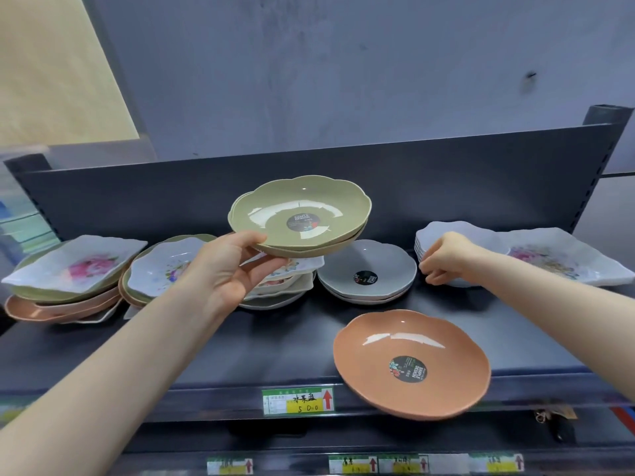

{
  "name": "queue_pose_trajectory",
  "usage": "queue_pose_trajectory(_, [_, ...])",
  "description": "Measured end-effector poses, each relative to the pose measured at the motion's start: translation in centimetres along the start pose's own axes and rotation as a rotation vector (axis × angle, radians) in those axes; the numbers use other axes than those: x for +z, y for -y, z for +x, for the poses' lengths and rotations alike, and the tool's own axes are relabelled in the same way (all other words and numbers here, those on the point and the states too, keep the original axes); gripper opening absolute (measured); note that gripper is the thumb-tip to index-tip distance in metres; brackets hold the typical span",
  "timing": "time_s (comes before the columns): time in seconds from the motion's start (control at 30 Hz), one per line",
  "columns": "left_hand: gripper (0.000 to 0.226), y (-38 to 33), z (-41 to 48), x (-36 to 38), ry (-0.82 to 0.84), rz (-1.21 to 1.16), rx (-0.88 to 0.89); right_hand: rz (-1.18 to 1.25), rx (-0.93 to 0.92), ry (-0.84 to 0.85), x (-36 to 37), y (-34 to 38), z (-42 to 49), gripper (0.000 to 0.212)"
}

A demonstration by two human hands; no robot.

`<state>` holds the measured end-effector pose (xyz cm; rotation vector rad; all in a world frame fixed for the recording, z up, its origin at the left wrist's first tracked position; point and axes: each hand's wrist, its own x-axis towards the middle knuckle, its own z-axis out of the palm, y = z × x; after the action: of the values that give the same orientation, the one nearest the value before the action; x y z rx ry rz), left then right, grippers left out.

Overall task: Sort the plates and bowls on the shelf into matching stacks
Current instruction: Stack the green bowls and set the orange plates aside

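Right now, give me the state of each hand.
Left hand: closed on the rim of the green bowls, lifted above the shelf.
Right hand: fingers curled at the white plate stack; grip cannot be told.

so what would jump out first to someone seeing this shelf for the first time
Probably the green bowls, two nested together, held up above the middle of the shelf in the left hand. Next, the orange plate alone at the front right, its rim hanging over the shelf edge. The right hand rests on the white stack at the back right.
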<state>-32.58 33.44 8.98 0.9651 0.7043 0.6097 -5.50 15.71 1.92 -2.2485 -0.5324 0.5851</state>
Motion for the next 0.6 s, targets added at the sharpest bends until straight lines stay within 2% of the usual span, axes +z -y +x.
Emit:
queue_pose_trajectory(0.03, [0.006, 0.0, 0.1, 0.0, -0.003, -0.001, -0.001, -0.022, -0.018, -0.015, 0.1, -0.2, -0.1, 0.009])
queue_pose_trajectory(0.1, [0.006, 0.1, 0.3, -0.2, -0.011, -0.002, -0.001, -0.104, -0.052, 0.017, 0.5, -0.6, -0.5, 0.015])
queue_pose_trajectory(0.2, [0.006, 0.3, 0.6, -0.4, -0.023, -0.009, -0.001, -0.298, -0.069, 0.201, 1.0, -1.2, -1.7, 0.018])
queue_pose_trajectory(0.27, [0.006, 0.5, 0.6, -0.4, -0.041, -0.012, 0.0, -0.409, -0.082, 0.285, 1.3, -1.6, -2.1, 0.013])
queue_pose_trajectory(0.4, [0.005, 0.9, 0.7, -0.2, -0.079, -0.004, -0.002, -0.56, -0.114, 0.298, 2.0, -2.3, -2.6, 0.02])
queue_pose_trajectory(0.6, [0.005, 1.2, 0.4, -0.5, -0.136, -0.029, 0.02, -0.437, -0.133, 0.295, 1.8, -2.4, -2.2, 0.015])
